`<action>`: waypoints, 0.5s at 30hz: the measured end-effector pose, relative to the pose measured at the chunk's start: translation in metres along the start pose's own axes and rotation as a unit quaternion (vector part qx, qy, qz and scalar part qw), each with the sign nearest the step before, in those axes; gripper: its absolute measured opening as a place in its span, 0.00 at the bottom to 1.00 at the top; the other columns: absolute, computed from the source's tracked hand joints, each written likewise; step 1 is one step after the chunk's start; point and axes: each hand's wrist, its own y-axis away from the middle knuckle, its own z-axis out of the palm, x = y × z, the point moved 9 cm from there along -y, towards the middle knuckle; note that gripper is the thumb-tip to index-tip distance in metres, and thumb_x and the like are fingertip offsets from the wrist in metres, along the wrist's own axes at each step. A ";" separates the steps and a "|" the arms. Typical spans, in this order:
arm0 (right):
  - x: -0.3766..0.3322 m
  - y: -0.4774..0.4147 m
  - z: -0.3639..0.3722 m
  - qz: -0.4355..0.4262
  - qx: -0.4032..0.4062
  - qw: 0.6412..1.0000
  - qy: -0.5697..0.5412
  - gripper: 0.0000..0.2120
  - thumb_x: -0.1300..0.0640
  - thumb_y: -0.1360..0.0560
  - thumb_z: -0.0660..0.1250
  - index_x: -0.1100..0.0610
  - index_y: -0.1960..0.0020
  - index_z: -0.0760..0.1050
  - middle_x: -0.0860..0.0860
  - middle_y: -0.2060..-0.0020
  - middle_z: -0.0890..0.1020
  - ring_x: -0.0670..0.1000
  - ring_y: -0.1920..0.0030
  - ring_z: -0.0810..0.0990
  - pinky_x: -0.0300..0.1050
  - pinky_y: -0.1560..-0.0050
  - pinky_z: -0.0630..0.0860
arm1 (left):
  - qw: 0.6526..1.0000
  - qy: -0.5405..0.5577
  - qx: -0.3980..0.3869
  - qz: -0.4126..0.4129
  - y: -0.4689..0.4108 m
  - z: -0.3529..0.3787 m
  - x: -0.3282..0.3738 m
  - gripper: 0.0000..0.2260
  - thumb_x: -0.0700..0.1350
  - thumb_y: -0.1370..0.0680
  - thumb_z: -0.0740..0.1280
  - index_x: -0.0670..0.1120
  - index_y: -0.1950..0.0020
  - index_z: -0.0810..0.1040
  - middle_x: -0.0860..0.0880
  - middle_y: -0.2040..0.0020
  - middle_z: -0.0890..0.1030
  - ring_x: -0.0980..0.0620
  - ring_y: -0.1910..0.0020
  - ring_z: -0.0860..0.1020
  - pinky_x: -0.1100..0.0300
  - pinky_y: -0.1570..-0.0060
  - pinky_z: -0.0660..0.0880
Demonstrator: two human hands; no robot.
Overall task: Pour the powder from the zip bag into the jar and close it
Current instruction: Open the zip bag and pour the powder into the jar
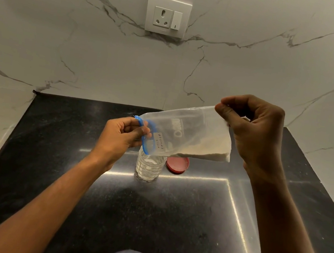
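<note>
Hands both clamped on the zip bag (185, 129), held in the air over the table (48, 151). Your left hand (121, 134) pinches the blue zip end, which points down-left and sits right above the jar (149, 167) mouth. Your right hand (255, 131) pinches the bag's bottom corner, raised higher, so the bag tilts toward the jar. Powder (203, 152) lies along the bag's lower edge, near your right hand. Handwritten label near the zip. Jar stands upright on the table, uncapped; red lid (177, 164) lies flat just beside it on the right. Marble wall (67, 34) behind, with a socket (168, 15).
</note>
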 end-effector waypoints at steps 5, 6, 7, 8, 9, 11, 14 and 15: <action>-0.006 0.001 0.000 -0.006 0.007 1.000 0.005 0.06 0.58 0.25 0.79 0.50 0.51 0.84 0.42 0.60 0.86 0.42 0.60 0.86 0.45 0.56 0.86 | 1.000 0.002 0.004 -0.003 -0.001 0.000 0.000 0.08 0.38 0.20 0.71 0.47 0.42 0.85 0.49 0.49 0.90 0.52 0.49 0.89 0.61 0.53 0.85; -0.007 0.002 0.001 -0.007 0.006 1.000 0.007 0.06 0.58 0.25 0.79 0.50 0.51 0.84 0.42 0.60 0.86 0.42 0.60 0.86 0.45 0.56 0.86 | 1.000 0.002 0.006 -0.004 -0.001 0.000 -0.001 0.09 0.38 0.20 0.71 0.46 0.41 0.85 0.49 0.48 0.90 0.52 0.48 0.89 0.60 0.52 0.85; -0.007 0.003 0.002 -0.007 0.004 1.000 0.007 0.06 0.58 0.26 0.79 0.51 0.51 0.85 0.42 0.60 0.86 0.42 0.60 0.86 0.45 0.56 0.85 | 1.000 0.004 0.005 -0.005 -0.001 0.000 -0.002 0.09 0.38 0.20 0.71 0.46 0.41 0.85 0.48 0.48 0.90 0.52 0.48 0.89 0.60 0.52 0.86; -0.008 0.003 0.001 -0.008 0.005 1.000 0.006 0.06 0.58 0.26 0.79 0.52 0.50 0.85 0.42 0.60 0.86 0.42 0.60 0.86 0.44 0.56 0.85 | 1.000 0.006 0.004 -0.005 -0.001 0.001 -0.002 0.09 0.38 0.20 0.71 0.46 0.41 0.85 0.49 0.49 0.90 0.52 0.48 0.89 0.60 0.52 0.85; -0.010 0.003 0.001 -0.012 0.008 1.000 0.004 0.06 0.58 0.26 0.79 0.52 0.50 0.85 0.42 0.60 0.86 0.42 0.60 0.86 0.44 0.57 0.85 | 1.000 0.006 0.002 -0.003 0.000 0.002 -0.001 0.09 0.38 0.20 0.71 0.46 0.41 0.85 0.50 0.50 0.90 0.52 0.49 0.89 0.61 0.53 0.85; -0.013 0.003 0.001 -0.020 0.008 1.000 0.009 0.06 0.58 0.25 0.79 0.52 0.50 0.85 0.42 0.60 0.86 0.42 0.60 0.86 0.43 0.58 0.85 | 1.000 0.008 0.002 -0.003 0.000 0.002 -0.001 0.08 0.39 0.20 0.71 0.47 0.41 0.85 0.52 0.50 0.90 0.53 0.49 0.89 0.61 0.53 0.85; -0.015 0.003 0.000 -0.022 0.006 1.000 0.020 0.07 0.58 0.26 0.79 0.51 0.50 0.84 0.41 0.60 0.85 0.41 0.60 0.86 0.44 0.57 0.86 | 1.000 0.010 0.002 0.000 0.001 0.002 0.000 0.09 0.39 0.20 0.71 0.46 0.41 0.85 0.51 0.50 0.90 0.53 0.49 0.89 0.60 0.52 0.86; -0.016 0.002 -0.001 -0.024 0.011 0.999 0.020 0.07 0.58 0.26 0.79 0.51 0.50 0.84 0.41 0.60 0.85 0.41 0.60 0.86 0.44 0.57 0.86 | 1.000 0.006 -0.001 0.002 0.001 0.003 0.001 0.09 0.39 0.20 0.71 0.46 0.41 0.85 0.51 0.50 0.90 0.53 0.49 0.89 0.60 0.52 0.85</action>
